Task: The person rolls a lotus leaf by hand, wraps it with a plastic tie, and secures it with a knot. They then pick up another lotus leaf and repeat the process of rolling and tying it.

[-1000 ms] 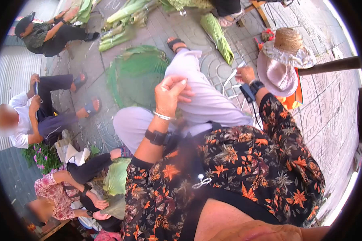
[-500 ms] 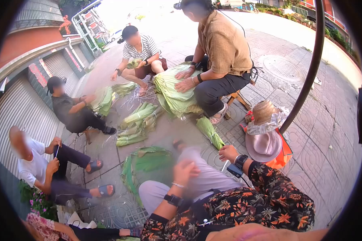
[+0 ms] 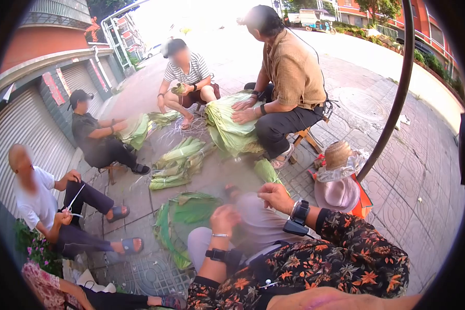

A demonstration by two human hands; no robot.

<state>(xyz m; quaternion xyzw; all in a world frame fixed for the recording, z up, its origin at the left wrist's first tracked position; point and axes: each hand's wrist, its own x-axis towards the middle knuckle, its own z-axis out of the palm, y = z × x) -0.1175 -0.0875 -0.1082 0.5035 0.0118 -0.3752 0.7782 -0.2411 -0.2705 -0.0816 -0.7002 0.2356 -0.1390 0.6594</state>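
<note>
"Grip?"
"Left hand (image 3: 225, 219) blurred, right hand (image 3: 275, 198) bent narrow — whether either is closed on anything, I can't tell."
"Around?"
"Green leaves (image 3: 194, 211) beside the left; leaf bundle (image 3: 266, 171) partly blocked by the right; pink hat (image 3: 337, 194) nearby."

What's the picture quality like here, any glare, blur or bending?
Head view: glare washes out the far pavement at the top; head view: a hazy patch softens the left hand and nearby pale trousers, while the right hand looks crisper; head view: wide-angle distortion, probably curving the dark pole, with black corners.
</note>
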